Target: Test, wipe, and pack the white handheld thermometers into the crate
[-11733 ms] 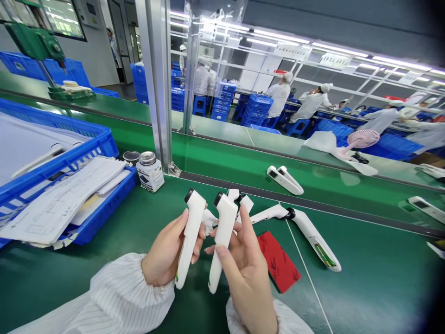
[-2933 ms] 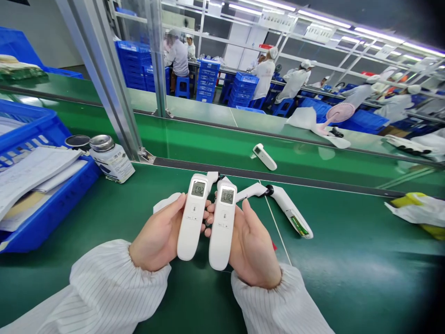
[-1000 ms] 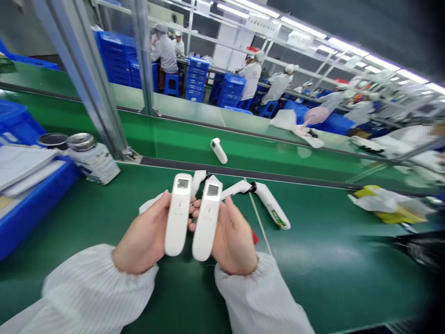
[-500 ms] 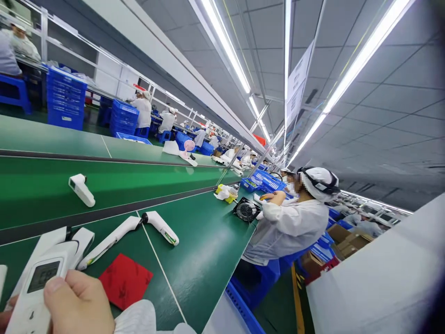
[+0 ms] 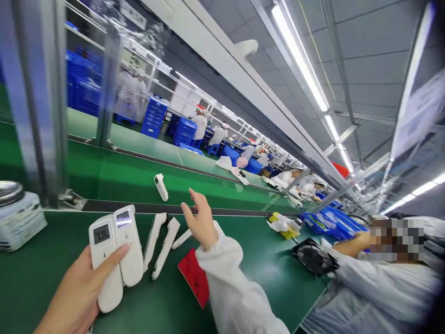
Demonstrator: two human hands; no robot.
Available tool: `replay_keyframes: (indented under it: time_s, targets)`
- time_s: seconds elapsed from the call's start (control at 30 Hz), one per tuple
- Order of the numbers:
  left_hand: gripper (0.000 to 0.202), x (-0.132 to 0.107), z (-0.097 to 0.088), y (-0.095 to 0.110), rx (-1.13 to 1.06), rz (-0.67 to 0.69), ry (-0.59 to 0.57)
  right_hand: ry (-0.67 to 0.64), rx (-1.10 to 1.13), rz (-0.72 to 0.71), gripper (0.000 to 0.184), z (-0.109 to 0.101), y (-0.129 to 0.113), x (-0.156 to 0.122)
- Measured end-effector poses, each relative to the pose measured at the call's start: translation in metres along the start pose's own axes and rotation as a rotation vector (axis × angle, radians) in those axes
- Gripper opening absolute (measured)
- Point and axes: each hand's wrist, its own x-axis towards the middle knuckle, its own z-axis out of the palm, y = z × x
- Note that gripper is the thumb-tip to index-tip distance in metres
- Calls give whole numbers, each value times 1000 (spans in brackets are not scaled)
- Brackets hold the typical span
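My left hand (image 5: 78, 290) is low at the left, shut on two white handheld thermometers (image 5: 114, 246) side by side, with the thumb across them. Their small screens face up. My right hand (image 5: 201, 220) is raised above the green belt (image 5: 41, 260) with its fingers apart, holding nothing. Just below it lie several long white thermometer casing parts (image 5: 162, 243). A red pad (image 5: 193, 277) lies partly under my right sleeve (image 5: 229, 287). Another white thermometer (image 5: 161, 187) lies on the farther green belt.
A glue bottle with a silver lid (image 5: 15, 218) stands at the left edge beside a metal post (image 5: 40, 102). To the right, a co-worker (image 5: 382, 283) works by a black fan (image 5: 314, 258) and a yellow-white bag (image 5: 282, 226). Blue crates stand beyond.
My right hand has let go of its thermometer and lifted open, and both thermometers are now in my left hand. The view has swung to the right and tilted.
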Motion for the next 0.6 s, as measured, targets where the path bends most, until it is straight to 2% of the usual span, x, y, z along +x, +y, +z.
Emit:
replay_keyframes:
  time_s: [0.07,0.17,0.3,0.4,0.5,0.6]
  targets:
    - [65,-1,2,8,29,58,48,-67,-132,13,44,13,12,38]
    - [61,-6,12,13,-8,87,55,-161,-314,69,32,49,23,80]
    - [68,-13,17,16,-39,44,3,-217,-484,136,25,98,22,109]
    - [72,-11,14,14,-15,33,5,-239,-551,153,19,118,18,121]
    - [71,-7,12,10,8,45,48,-223,-612,144,21,109,17,125]
    - [69,-6,12,6,39,87,28,-166,-675,109,23,66,21,112]
